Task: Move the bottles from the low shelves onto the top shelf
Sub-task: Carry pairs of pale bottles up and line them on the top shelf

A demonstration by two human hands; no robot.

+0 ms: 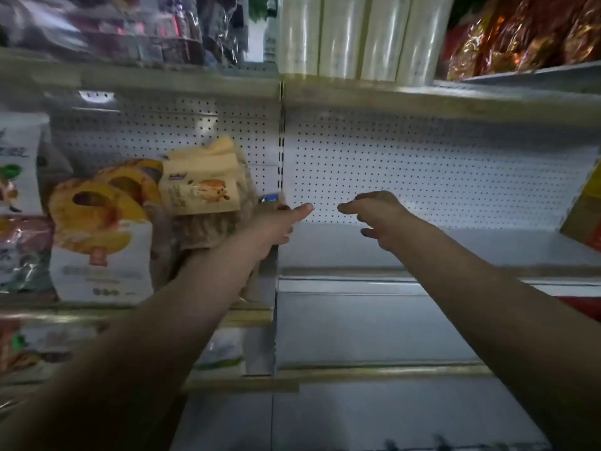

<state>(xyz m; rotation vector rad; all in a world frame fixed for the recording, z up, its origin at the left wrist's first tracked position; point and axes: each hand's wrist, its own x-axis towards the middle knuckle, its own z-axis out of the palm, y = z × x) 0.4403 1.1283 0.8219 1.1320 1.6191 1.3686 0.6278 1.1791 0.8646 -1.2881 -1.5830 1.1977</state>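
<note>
Both my arms reach forward over a bare white shelf (pixel 422 245) in front of a pegboard back wall. My left hand (pixel 276 222) is by the shelf upright, thumb pointing right, and I see nothing in it. My right hand (pixel 379 219) hovers a short gap to its right, fingers loosely curled and holding nothing. On the shelf above (pixel 357 91) stand several tall pale cylindrical containers (pixel 357 34) side by side, with a small white bottle (pixel 270 37) behind them to the left. Blur hides their details.
Snack bags (pixel 100 229) and a beige pouch (pixel 201 183) fill the left bay beside my left hand. Red and gold packets (pixel 520 34) lie at the upper right, dark packets (pixel 130 24) at the upper left. A yellow box (pixel 585 209) leans at the right edge. Lower white shelves (pixel 374 327) sit under my arms.
</note>
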